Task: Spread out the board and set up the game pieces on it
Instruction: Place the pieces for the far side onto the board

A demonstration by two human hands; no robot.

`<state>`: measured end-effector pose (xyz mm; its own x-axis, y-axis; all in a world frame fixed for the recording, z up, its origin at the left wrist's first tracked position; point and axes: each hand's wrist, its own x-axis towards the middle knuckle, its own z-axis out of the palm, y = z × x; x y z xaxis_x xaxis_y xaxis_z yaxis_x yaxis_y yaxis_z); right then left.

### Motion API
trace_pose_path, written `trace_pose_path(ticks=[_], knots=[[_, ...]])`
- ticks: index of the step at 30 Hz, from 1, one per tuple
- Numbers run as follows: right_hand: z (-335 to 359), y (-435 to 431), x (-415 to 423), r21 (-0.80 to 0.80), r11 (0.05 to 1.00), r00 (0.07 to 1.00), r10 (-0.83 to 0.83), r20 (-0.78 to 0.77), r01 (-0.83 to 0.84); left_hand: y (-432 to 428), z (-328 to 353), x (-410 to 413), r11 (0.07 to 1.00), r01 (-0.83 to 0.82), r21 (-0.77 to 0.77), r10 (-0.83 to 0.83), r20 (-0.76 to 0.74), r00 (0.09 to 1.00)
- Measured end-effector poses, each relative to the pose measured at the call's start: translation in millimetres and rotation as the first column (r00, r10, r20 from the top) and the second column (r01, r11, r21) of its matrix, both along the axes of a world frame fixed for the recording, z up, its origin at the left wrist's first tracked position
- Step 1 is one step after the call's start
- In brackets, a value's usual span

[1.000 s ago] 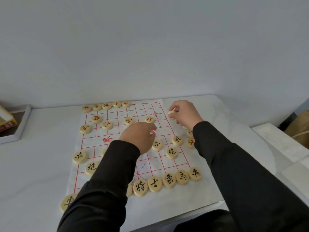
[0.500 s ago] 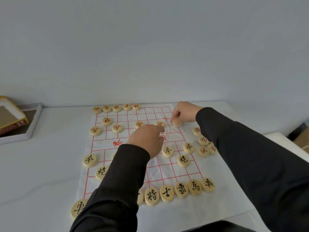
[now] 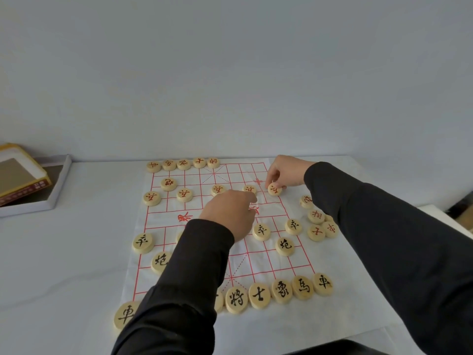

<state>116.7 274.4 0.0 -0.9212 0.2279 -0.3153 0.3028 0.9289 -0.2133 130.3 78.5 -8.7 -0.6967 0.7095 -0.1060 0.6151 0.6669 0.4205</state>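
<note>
1. Right hand (image 3: 286, 172): thumb and fingertips pinch a red-marked disc (image 3: 274, 190) at the far right edge of the grid. I cannot tell whether it rests on the sheet or is just above it.
2. Left hand (image 3: 227, 213): knuckles up and fingers curled under, over the middle band of the board. My palm side is hidden, so I cannot tell whether it grips anything. The fingertips are just beside a red soldier (image 3: 249, 188).
3. My left sleeve (image 3: 194, 265) covers part of the near half of the grid. One disc (image 3: 179, 237) shows only as a sliver, and another (image 3: 218, 301) in the near row is half covered.
4. Xiangqi board (image 3: 258, 260): a white sheet with red lines, lying spread flat on the table (image 3: 76, 252).
5. Far row, left part: five red pieces (image 3: 183, 164).
6. Near row, right part: black general (image 3: 236, 299), advisor (image 3: 259, 295), elephant (image 3: 282, 291), horse (image 3: 302, 287) and chariot (image 3: 323, 284).
7. Loose red pieces (image 3: 316, 233): clustered just right of the grid, some tucked behind my right sleeve (image 3: 384, 239), so I cannot count them.
8. Box tray (image 3: 60, 180) holding a yellow lid (image 3: 23, 180): far left, cut off by the frame.
</note>
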Motion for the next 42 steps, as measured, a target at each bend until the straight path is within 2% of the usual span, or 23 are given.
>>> trace_pose_path(ticks=[10,13,16,20,26,31,35,37,40,42], knots=[[-6,-2,1,0.138,0.99,0.999,-0.03,-0.03,0.034,-1,0,1,1.0,0.016,0.0,-0.016,-0.006,1.0],[-5,-2,4,0.137,0.988,0.993,-0.06,-0.105,0.074,-2,0,1,1.0,0.016,0.007,-0.016,-0.005,1.0],[1,7,13,0.007,0.988,0.965,-0.147,-0.218,0.152,-1,-1,0,1.0,0.019,0.015,-0.019,-0.01,1.0],[8,19,37,-0.255,0.917,0.837,-0.388,-0.387,0.307,0,-1,2,0.999,0.036,0.021,-0.036,-0.006,0.999],[-9,17,67,-0.392,0.843,0.754,-0.518,-0.404,0.369,1,-2,6,0.999,0.044,0.023,-0.044,-0.02,0.999],[-16,31,84,-0.418,0.794,0.699,-0.596,-0.395,0.441,2,-1,7,0.999,0.042,0.001,-0.042,-0.024,0.999],[-17,48,101,-0.461,0.692,0.604,-0.716,-0.349,0.555,1,-3,8,0.999,0.033,-0.014,-0.033,-0.026,0.999],[-21,48,104,-0.425,0.708,0.629,-0.702,-0.334,0.565,3,-3,8,0.999,0.03,-0.032,-0.031,-0.027,0.999],[-27,29,99,-0.328,0.79,0.75,-0.604,-0.27,0.518,5,-5,8,0.998,0.025,-0.051,-0.027,-0.021,0.999],[-30,18,94,-0.236,0.831,0.793,-0.554,-0.253,0.504,5,-6,8,0.998,0.02,-0.065,-0.022,-0.018,1.0]])
